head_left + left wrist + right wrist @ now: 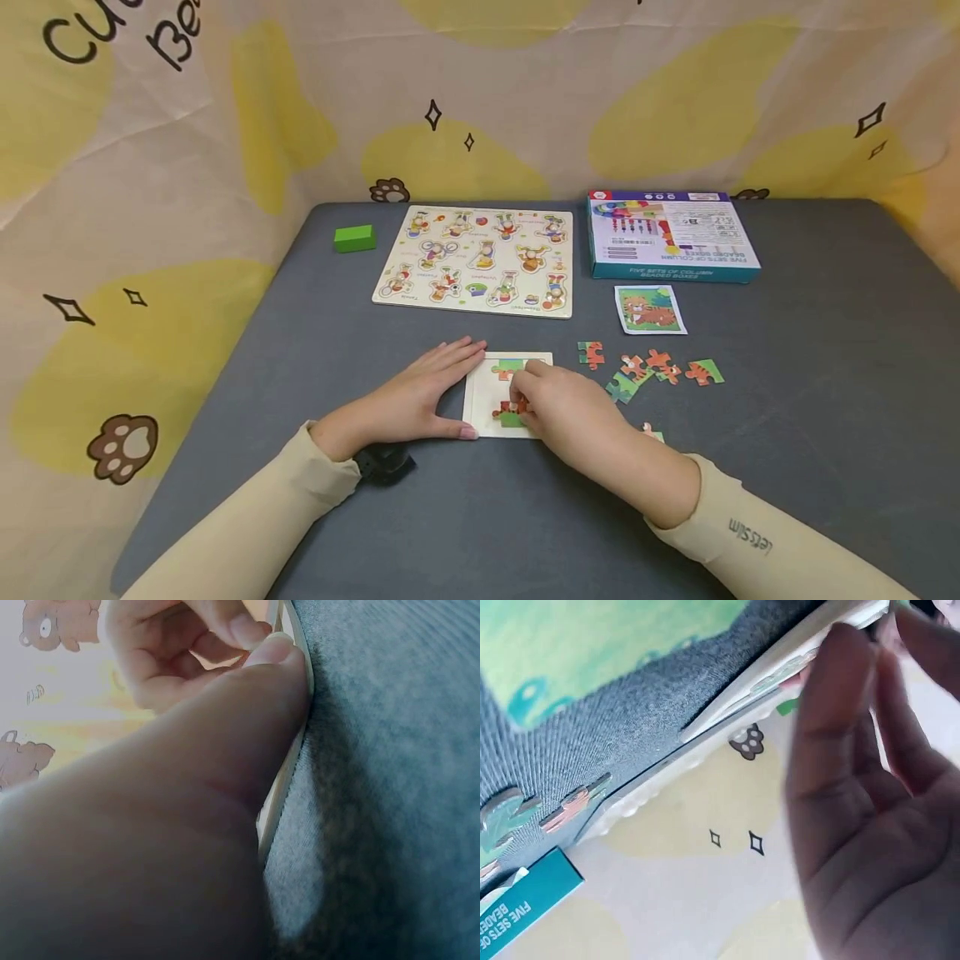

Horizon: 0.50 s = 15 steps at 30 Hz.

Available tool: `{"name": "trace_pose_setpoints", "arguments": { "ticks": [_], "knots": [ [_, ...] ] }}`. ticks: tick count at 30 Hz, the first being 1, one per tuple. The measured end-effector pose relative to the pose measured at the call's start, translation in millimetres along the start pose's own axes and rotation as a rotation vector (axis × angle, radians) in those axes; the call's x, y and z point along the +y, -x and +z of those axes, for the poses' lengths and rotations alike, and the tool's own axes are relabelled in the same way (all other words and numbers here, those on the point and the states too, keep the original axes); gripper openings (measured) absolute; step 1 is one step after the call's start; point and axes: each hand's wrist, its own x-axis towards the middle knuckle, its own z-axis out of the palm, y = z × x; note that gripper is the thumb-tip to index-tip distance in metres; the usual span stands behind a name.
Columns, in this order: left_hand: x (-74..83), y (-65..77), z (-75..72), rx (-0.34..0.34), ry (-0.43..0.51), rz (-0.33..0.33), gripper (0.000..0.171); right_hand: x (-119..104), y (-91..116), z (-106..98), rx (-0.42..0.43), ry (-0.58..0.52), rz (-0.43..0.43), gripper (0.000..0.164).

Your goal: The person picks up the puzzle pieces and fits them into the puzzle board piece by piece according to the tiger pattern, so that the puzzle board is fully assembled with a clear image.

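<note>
A small white puzzle tray (478, 396) lies on the table with a few jigsaw pieces in it, one piece (507, 367) near its far edge and a green-and-red patch (512, 419) near its front. Along the tray's left side rests my left hand (416, 398), fingers and thumb spread straight against its edge. My right hand (581, 412) bends over the tray's right part, thumb and fingertips pinching a jigsaw piece at the front patch; the fingers largely hide it. To the right lie several loose jigsaw pieces (703, 372), orange and green.
Behind the loose pieces is a tiger picture card (651, 312). Farther back stand a peg puzzle board (468, 258), a teal-and-purple box (675, 273) and a green block (354, 239). A black object (386, 464) lies by the left wrist. Patterned cloth (480, 100) hangs behind the table.
</note>
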Motion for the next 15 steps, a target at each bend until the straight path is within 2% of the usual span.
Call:
{"name": "trace_pose_setpoints", "arguments": {
  "ticks": [5, 15],
  "knots": [
    [-0.7, -0.5, 0.7, -0.006, -0.007, 0.0, 0.106, 2.7, 2.7, 0.4, -0.013, 0.083, -0.053, 0.009],
    [-0.2, -0.4, 0.2, -0.011, -0.006, -0.006, 0.106, 8.5, 3.1, -1.6, -0.03, 0.079, -0.185, 0.011]
  ]
}}
